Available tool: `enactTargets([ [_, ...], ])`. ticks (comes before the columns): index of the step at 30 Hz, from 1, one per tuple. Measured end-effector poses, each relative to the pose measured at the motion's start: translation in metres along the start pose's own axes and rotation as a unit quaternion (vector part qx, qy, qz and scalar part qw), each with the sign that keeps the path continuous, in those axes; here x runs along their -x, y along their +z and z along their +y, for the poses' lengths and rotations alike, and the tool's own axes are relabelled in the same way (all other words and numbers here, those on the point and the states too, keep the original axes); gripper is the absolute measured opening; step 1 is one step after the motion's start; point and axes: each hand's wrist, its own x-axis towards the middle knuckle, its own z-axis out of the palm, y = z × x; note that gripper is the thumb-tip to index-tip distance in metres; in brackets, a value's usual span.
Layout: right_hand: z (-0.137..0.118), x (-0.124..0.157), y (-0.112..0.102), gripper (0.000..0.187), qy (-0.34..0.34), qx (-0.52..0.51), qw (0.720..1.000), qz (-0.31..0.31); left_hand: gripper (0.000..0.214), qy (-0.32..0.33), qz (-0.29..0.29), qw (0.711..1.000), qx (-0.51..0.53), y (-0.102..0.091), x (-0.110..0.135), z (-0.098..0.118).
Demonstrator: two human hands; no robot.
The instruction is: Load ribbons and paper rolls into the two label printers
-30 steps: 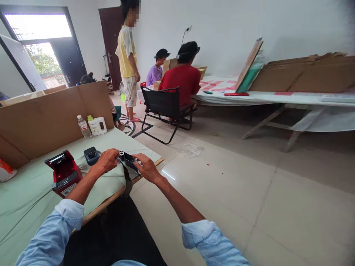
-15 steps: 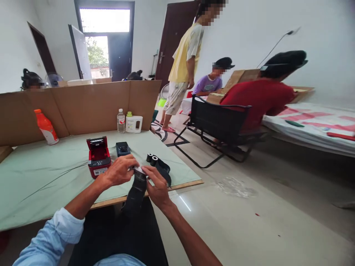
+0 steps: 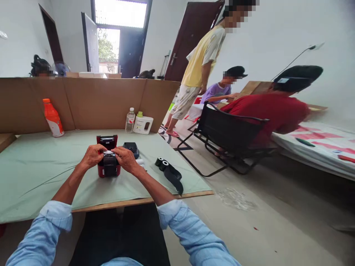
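My left hand and my right hand pinch the two sides of a black ribbon strip with a white upper end. They hold it over a small red-and-black printer, whose lid stands up behind my fingers. The strip hangs down across the printer's front and hides much of it. Whether the strip touches the inside of the printer, I cannot tell. Beyond my right hand lies a dark blue-black device. Further right, two black rolls with white cores trail a loose black strip.
An orange bottle, a clear water bottle and a white jug stand before a cardboard screen. The table's wooden edge runs along the front. Right of it, a person in red sits on a black chair; others are beyond.
Both hands have moved forward and left with the black strip, from the table's front edge to over the open printer. The view has shifted slightly; the person in red leans differently.
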Motion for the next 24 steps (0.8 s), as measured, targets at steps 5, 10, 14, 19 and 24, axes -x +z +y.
enactTargets([
  [5, 0.010, -0.001, 0.009, 0.034, -0.015, 0.037, 0.999, -0.037, 0.028, -0.038, -0.033, 0.998, -0.038, 0.011, -0.005, -0.019],
  [10, 0.006, 0.004, 0.008, 0.035, -0.045, 0.048, 0.996, -0.057, 0.026, -0.070, -0.076, 0.995, -0.009, 0.017, -0.012, -0.021],
  [14, -0.001, 0.004, 0.005, 0.030, -0.035, 0.052, 0.994, -0.085, 0.026, -0.090, -0.100, 0.991, 0.000, 0.017, -0.016, -0.020],
  [19, -0.011, -0.003, -0.002, 0.023, -0.012, 0.072, 0.989, -0.128, 0.030, -0.096, -0.147, 0.984, 0.008, 0.009, -0.020, -0.018],
  [24, -0.021, -0.009, -0.007, 0.024, 0.009, 0.086, 0.985, -0.147, 0.036, -0.091, -0.175, 0.980, 0.021, 0.004, -0.021, -0.021],
])
